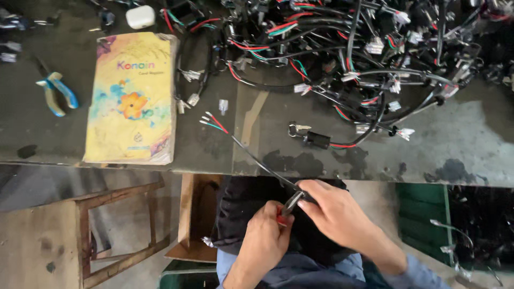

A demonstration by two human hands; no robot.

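head view, looking down past a worn grey workbench edge to two bare hands over the person's lap. the left hand is curled shut around the red grips of a small pair of metal pliers, whose tip meets a thin black sheathed cable. the right hand lies just beside it, fingers bent down over the same cable at the plier tip; thumb and forefinger seem to pinch the sheath, though the exact contact is hidden under the knuckles.

the cable runs from the hands up and left onto the bench, where it ends in a fan of bare-tipped red, green and white wires. it looks light, limp and thin, so it should bend at any touch and slide through loose fingers; the stripped ends look delicate. the sounder place to hold it, i judge, is on the black sheath close to the pliers, not on the fanned wires.

on the bench lie a yellow paperback register with a flower print, blue-handled pliers left of it, a small white plastic case above it, and a big tangled heap of black wiring harness with white connectors. a wooden stool stands below the bench.
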